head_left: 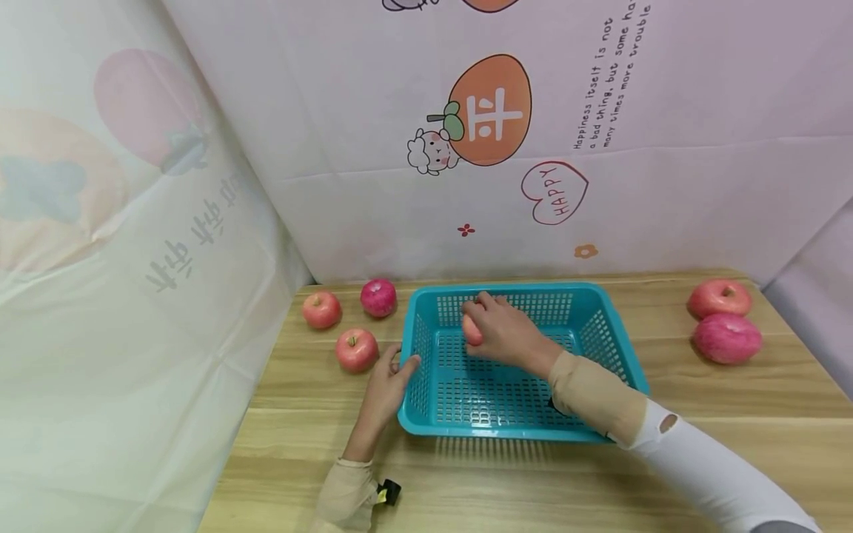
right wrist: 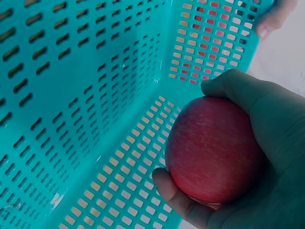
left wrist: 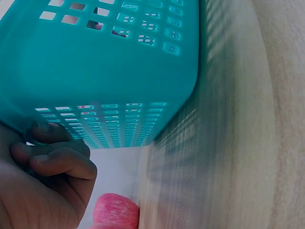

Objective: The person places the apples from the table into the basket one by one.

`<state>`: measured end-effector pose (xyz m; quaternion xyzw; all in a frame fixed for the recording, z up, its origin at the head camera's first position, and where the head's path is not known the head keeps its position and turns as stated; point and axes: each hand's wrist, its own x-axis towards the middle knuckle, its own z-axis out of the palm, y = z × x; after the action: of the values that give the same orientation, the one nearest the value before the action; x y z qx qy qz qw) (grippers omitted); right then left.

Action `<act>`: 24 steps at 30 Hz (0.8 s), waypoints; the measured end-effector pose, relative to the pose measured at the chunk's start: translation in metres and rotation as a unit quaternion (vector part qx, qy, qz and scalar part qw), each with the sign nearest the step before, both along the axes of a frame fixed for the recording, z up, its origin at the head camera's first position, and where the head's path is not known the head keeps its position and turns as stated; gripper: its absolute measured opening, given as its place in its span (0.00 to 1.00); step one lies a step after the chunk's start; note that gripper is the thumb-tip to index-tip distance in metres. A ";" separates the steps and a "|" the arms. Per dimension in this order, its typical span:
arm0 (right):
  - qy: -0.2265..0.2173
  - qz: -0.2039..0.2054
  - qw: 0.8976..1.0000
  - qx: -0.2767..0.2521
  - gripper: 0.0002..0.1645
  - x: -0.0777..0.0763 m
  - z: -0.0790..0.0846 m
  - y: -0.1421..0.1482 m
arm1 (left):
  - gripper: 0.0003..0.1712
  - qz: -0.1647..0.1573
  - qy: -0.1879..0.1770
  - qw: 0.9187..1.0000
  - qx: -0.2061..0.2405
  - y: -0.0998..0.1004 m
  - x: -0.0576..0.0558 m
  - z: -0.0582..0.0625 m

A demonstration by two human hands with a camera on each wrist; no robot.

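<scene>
A teal plastic basket (head_left: 526,433) with slotted walls stands on the wooden table. Its left rim is gripped by my left hand (head_left: 386,389), thumb over the edge and fingers curled outside the wall, as the left wrist view also shows. Over the basket's inside, my right hand (head_left: 506,333) holds a red apple (right wrist: 214,150) between thumb and fingers. The apple is partly hidden by the hand in the head view. Close to my left hand lies another apple (head_left: 356,350), left of the basket.
Behind that apple lie a lighter apple (head_left: 322,309) and a deep pink fruit (head_left: 378,297). On the table's right side, an apple (head_left: 720,298) touches a pink fruit (head_left: 727,338). A printed cloth (head_left: 373,215) hangs along the back edge.
</scene>
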<state>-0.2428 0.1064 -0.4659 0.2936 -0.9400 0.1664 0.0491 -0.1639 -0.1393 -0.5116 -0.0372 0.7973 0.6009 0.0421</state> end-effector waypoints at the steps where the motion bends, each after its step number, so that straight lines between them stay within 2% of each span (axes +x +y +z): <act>1: -0.001 0.000 1.000 0.002 0.36 0.000 -0.001 -0.001 | 0.26 0.000 0.000 1.000 0.000 0.000 0.000 0.000; 11: -0.004 0.017 1.000 0.010 0.35 -0.002 -0.007 -0.009 | 0.26 0.002 -0.001 1.000 -0.002 0.000 0.000 0.001; 24: -0.018 0.037 0.998 0.052 0.41 -0.003 -0.010 -0.021 | 0.26 0.000 0.001 1.000 0.001 0.000 0.001 0.001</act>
<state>-0.2460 0.0854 -0.4762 0.3276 -0.9366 0.1240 0.0107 -0.1634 -0.1390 -0.5109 -0.0367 0.7965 0.6021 0.0417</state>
